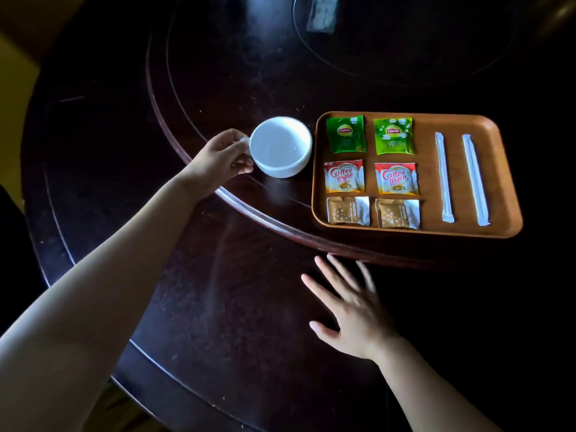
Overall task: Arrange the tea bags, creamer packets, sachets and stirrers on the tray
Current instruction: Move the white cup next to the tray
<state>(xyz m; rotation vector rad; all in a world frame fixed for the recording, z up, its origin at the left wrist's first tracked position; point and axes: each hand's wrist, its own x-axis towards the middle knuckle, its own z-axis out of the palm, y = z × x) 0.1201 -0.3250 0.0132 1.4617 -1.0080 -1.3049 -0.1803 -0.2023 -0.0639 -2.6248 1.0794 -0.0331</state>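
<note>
A brown wooden tray point(511, 182) lies on the raised centre of a dark round table. On it sit two green tea bags point(346, 134) point(393, 136) in the back row, two red-and-white creamer packets point(344, 176) point(396, 179) in the middle row, and two tan sachets point(348, 211) point(398, 214) in front. Two white wrapped stirrers point(444, 177) point(475, 180) lie side by side on the tray's right half. My left hand point(223, 159) grips the handle of an empty white cup point(280, 146) standing left of the tray. My right hand point(352, 302) hovers flat with spread fingers over the table, in front of the tray.
The raised inner disc's rim point(249, 210) curves between my hands. A glass plate point(405, 42) with a pale wrapped item point(322, 12) sits at the back of the table. The table's outer edge point(140, 391) runs near my left forearm.
</note>
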